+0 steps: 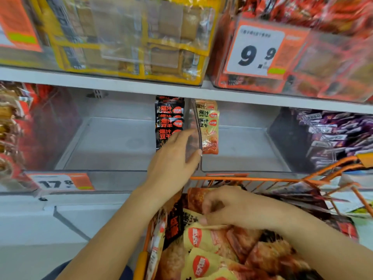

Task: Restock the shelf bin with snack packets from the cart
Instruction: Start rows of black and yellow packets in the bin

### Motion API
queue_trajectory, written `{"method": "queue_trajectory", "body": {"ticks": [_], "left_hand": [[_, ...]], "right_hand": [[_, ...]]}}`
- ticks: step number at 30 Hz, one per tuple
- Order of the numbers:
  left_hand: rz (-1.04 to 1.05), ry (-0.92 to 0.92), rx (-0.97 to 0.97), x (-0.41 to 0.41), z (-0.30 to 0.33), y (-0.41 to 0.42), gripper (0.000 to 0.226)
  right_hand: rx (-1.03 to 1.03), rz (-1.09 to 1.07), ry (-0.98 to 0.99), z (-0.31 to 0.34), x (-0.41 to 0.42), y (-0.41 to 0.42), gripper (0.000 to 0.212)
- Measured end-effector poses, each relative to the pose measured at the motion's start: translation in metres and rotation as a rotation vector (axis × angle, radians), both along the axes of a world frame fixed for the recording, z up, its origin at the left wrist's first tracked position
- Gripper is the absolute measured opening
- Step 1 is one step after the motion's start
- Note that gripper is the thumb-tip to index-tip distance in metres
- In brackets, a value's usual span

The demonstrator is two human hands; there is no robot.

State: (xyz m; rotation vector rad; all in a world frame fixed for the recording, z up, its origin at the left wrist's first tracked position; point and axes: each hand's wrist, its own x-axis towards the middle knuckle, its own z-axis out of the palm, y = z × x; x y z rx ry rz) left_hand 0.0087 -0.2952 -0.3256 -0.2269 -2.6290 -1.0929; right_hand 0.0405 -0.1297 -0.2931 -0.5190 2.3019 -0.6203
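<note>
Two clear shelf bins sit side by side on the middle shelf. The left bin holds a row of black snack packets against its right wall. The right bin holds a few yellow packets at its left wall. My left hand reaches into the left bin with straight fingers touching the black packets and the thumb on the clear divider. My right hand is down in the orange cart, pinching a yellow packet from the heap of yellow, red and black packets.
The upper shelf carries a bin of yellow-edged packs and a bin of red packs behind a 9.9 price tag. Red packets fill the bin at left, purple ones the bin at right. A 17.8 tag hangs below.
</note>
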Motion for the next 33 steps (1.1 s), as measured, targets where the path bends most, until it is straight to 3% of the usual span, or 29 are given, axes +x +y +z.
{"method": "queue_trajectory", "body": {"ticks": [2,4,7,10,13,15,16,18,21,23,25,26,29,33], "left_hand": [[0.008,0.013,0.043,-0.001,-0.001,-0.003,0.045],[0.015,0.024,0.039,-0.003,0.000,-0.005,0.042],[0.011,0.030,0.003,-0.003,0.003,-0.005,0.037],[0.003,0.033,0.013,-0.004,0.006,-0.003,0.031],[-0.060,-0.115,0.402,-0.004,0.015,-0.002,0.016],[-0.135,-0.345,0.746,-0.002,0.026,0.000,0.017],[-0.177,-0.446,0.799,-0.001,0.029,0.000,0.024],[-0.284,-0.549,0.744,0.001,0.031,0.001,0.033],[-0.446,-0.487,0.629,0.006,0.028,0.009,0.019],[-0.406,-0.431,0.699,0.005,0.024,0.016,0.015],[-0.305,-0.321,0.715,0.003,0.021,0.022,0.015],[-0.249,-0.241,0.615,0.002,0.019,0.024,0.017],[-0.048,-0.070,0.053,-0.001,0.017,0.023,0.048],[0.000,-0.109,-0.078,-0.008,0.010,0.021,0.077]], "right_hand": [[-0.191,-0.179,-0.145,0.002,-0.003,0.002,0.010],[-0.241,-0.303,-0.186,0.001,-0.002,0.001,0.003],[-0.094,-0.167,-0.079,-0.008,0.002,-0.004,0.013],[-0.147,-0.171,-0.055,-0.009,0.006,-0.006,0.009],[-0.381,-0.370,0.084,0.002,-0.007,0.008,0.027],[-0.589,-0.507,0.100,0.014,-0.018,0.020,0.014],[-0.653,-0.547,0.089,0.020,-0.022,0.025,0.006],[-0.727,-0.595,0.074,0.025,-0.028,0.032,0.004],[-0.861,-0.684,0.059,0.031,-0.035,0.037,0.015],[-0.881,-0.693,-0.047,0.034,-0.042,0.041,0.031],[-0.751,-0.650,-0.131,0.035,-0.050,0.042,0.037],[-0.699,-0.663,-0.133,0.034,-0.056,0.043,0.033],[-0.713,-0.864,-0.050,0.028,-0.089,0.044,0.006],[-0.530,-0.926,-0.028,0.002,-0.142,0.040,0.008]]}}
